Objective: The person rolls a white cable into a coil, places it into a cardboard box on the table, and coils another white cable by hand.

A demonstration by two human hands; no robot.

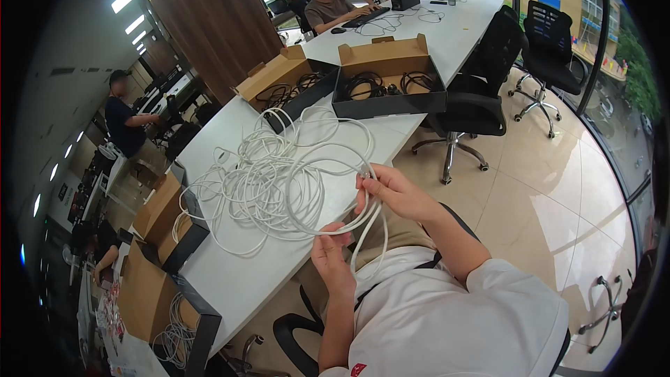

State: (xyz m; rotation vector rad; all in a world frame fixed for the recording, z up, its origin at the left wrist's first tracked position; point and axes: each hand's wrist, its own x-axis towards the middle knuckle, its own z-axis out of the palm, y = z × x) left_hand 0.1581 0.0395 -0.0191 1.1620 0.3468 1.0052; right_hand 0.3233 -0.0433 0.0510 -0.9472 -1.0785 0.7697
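My right hand (pixel 385 188) pinches a white cable and its clear plug near the table's front edge. Lower and to the left, my left hand (pixel 333 248) has its fingers closed round the same white cable (pixel 289 195), which runs in wide loops between both hands. Loose ends of it hang down over my lap. Just beyond my hands, a large tangled heap of white cable (pixel 244 181) spreads over the white table (pixel 230 276), partly behind the held loops.
Open boxes with black cables (pixel 391 103) (pixel 273 87) stand at the table's far side. More open boxes (pixel 164 220) (pixel 150 300) line its left edge, holding white and grey cable. Black chairs (pixel 467 101) are at the right. Several people sit or stand farther off.
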